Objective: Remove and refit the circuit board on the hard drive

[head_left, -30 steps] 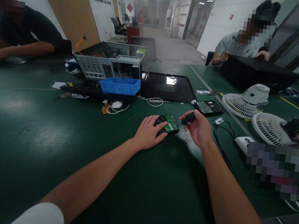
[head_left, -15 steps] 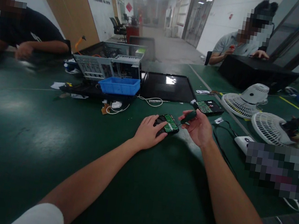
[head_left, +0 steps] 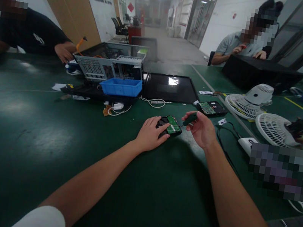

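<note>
A hard drive [head_left: 174,124] with a green circuit board facing up lies on the green table. My left hand [head_left: 149,134] grips its left part, fingers over the top and thumb along the near edge, pressing it to the table. In my right hand [head_left: 202,131] is a screwdriver [head_left: 190,119] with a dark green handle, held between thumb and fingers. It tilts down to the left, and its tip is at the right side of the board. Whether the tip sits in a screw is too small to tell.
Beyond my right hand lies a second hard drive [head_left: 212,108]. A blue bin [head_left: 121,87] stands before an open computer case [head_left: 92,67], beside a black panel [head_left: 171,88]. White fan parts [head_left: 240,104] and a power strip [head_left: 247,143] are at right. Two people sit across the table.
My hands, the hard drive and the screwdriver stay almost in place. The person at left has moved a hand to the right, toward the computer case.
</note>
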`<state>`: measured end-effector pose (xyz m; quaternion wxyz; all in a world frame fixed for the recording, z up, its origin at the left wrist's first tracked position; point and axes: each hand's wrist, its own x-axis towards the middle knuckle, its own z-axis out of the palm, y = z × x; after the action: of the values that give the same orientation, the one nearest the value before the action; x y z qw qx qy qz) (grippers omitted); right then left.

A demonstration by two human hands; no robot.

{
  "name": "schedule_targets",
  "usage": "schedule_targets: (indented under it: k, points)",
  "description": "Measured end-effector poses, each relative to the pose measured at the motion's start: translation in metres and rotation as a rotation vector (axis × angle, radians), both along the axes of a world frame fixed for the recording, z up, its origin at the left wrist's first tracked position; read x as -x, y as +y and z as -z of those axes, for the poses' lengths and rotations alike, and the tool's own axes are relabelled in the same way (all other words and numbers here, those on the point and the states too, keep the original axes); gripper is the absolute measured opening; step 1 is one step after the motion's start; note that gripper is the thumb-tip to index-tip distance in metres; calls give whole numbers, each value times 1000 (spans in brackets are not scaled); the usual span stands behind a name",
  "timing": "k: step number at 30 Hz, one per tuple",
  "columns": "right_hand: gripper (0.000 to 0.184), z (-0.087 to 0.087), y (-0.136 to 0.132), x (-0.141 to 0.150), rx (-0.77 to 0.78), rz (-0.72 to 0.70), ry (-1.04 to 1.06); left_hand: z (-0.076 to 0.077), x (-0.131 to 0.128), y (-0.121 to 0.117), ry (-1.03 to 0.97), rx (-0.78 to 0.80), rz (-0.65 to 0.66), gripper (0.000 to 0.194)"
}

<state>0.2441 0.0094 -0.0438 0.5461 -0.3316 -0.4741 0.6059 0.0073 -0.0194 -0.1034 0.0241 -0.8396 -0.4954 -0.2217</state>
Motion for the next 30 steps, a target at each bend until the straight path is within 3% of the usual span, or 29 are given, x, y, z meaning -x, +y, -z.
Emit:
schedule_targets:
  k: [6,18,30]
  points:
    - [38,1,1,0,35,-38,63,2,0,1,-2,-16,2,54]
    - [30,3,3,-1,-62,26,-11,0,0,0,0,-13,8,54]
    - [29,6,2,-2,-84,-34,-53,1,0,1,0,-17,7,54]
